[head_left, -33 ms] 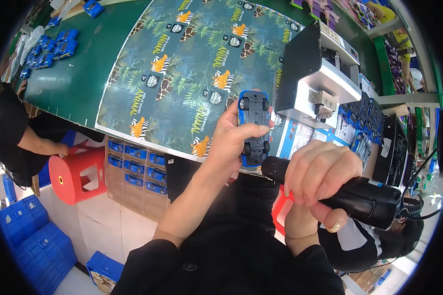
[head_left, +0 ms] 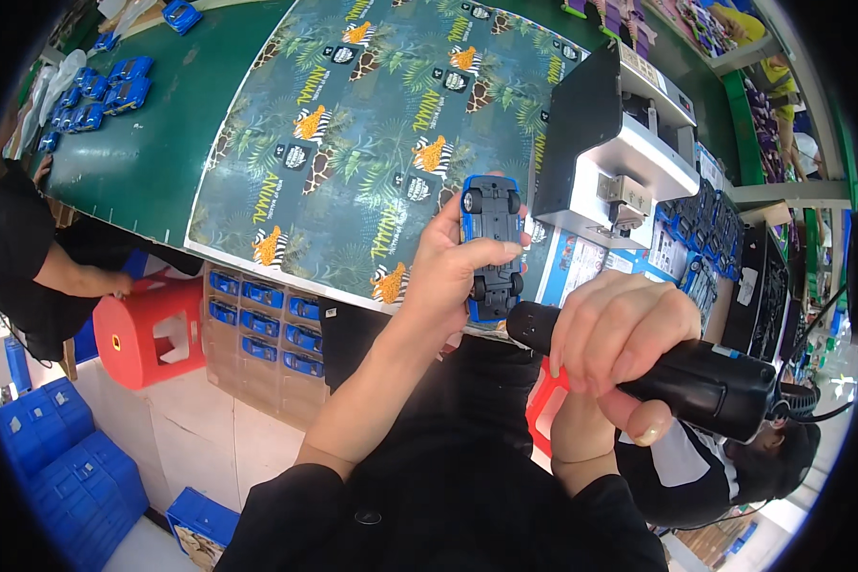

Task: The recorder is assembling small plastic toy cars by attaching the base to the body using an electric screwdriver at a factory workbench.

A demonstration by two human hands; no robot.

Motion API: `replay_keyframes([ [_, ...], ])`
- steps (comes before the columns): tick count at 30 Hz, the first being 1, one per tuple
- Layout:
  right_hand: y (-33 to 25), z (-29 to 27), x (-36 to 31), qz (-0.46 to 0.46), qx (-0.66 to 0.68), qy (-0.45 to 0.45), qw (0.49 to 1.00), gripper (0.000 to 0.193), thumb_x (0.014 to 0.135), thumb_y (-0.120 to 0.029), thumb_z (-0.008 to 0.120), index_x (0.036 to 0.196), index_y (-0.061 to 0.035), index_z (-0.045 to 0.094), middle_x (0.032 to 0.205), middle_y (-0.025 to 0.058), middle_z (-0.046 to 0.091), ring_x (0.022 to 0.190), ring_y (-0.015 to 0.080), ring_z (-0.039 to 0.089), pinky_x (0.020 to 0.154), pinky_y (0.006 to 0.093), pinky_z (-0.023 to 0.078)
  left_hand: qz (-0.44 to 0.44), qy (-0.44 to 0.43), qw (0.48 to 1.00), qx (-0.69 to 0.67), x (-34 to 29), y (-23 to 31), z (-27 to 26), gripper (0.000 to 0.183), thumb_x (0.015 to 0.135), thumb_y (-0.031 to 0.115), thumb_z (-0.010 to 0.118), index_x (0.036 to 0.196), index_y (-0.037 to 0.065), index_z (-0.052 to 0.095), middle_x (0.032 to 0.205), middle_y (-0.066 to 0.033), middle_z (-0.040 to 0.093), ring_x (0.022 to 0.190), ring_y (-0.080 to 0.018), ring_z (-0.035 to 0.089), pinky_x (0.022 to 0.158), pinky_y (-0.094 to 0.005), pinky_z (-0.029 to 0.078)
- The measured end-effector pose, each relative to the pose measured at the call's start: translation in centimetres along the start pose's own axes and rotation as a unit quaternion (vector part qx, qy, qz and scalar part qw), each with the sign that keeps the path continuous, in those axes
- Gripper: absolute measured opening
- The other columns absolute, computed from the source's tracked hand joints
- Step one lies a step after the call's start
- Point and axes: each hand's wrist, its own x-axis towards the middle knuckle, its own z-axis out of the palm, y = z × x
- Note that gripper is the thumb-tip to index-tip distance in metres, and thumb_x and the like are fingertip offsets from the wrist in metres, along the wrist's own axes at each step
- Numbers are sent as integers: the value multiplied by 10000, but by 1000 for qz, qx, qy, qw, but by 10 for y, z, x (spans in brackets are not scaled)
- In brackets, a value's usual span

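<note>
My left hand grips a blue toy car, its black underside with the wheels facing up and my thumb lying across the chassis. In my right hand is a black corded electric screwdriver, fingers wrapped round its body. The screwdriver's nose points left, close to the car's near end; whether it touches cannot be made out. Just beyond the car stands a black and white bench machine with a small metal fixture at its front.
Patterned printed sheeting covers the green table. Blue toy cars sit at the far left and in rows at the right. A compartment tray holds more cars below the edge. A red stool and co-workers are nearby.
</note>
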Motion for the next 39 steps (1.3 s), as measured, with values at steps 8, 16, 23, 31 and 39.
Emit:
replay_keyframes([
  [8, -1, 21, -12, -11, -15, 115, 993, 401, 694, -209, 869, 837, -44, 532, 594, 42, 567, 478, 171, 551, 497, 318, 495, 24, -4, 1000, -4, 1, -7, -3, 562, 715, -74, 652, 1254, 46, 550, 1078, -98, 648, 890, -189, 671, 713, -335, 574],
  [16, -3, 32, -16, -13, -65, 157, 985, 370, 813, -355, 715, 867, -66, 489, 612, 17, 534, 461, 133, 510, 489, 277, 472, 53, -1, 999, 12, -5, -3, -5, 402, 770, -15, 685, 1152, 14, 565, 1011, -110, 669, 837, -184, 680, 695, -331, 575],
  [23, -40, 37, -53, -92, -128, 179, 971, 381, 863, -382, 682, 910, -66, 476, 635, 13, 505, 485, 116, 462, 502, 249, 419, 450, -117, 679, 569, -2, 37, -3, 677, 744, 422, 805, 1255, 63, 544, 1052, -92, 617, 932, -231, 630, 797, -337, 505],
  [31, -45, 16, -86, -40, -139, 237, 961, 353, 892, -342, 652, 901, -48, 456, 622, 26, 450, 468, 106, 411, 482, 242, 366, 363, -210, 194, 887, -15, 163, -85, 924, 640, 685, 677, 1368, 150, 484, 1216, -98, 538, 1206, -268, 494, 1067, -524, 310],
  [39, -32, 1, -87, -22, -131, 250, 959, 346, 887, -308, 666, 920, -34, 457, 628, 57, 475, 478, 142, 444, 479, 267, 402, 352, 205, 241, 881, -74, 252, -189, 870, 736, 557, 742, 1425, 120, 439, 1505, -193, 326, 1407, -378, 289, 1141, -577, 183],
])
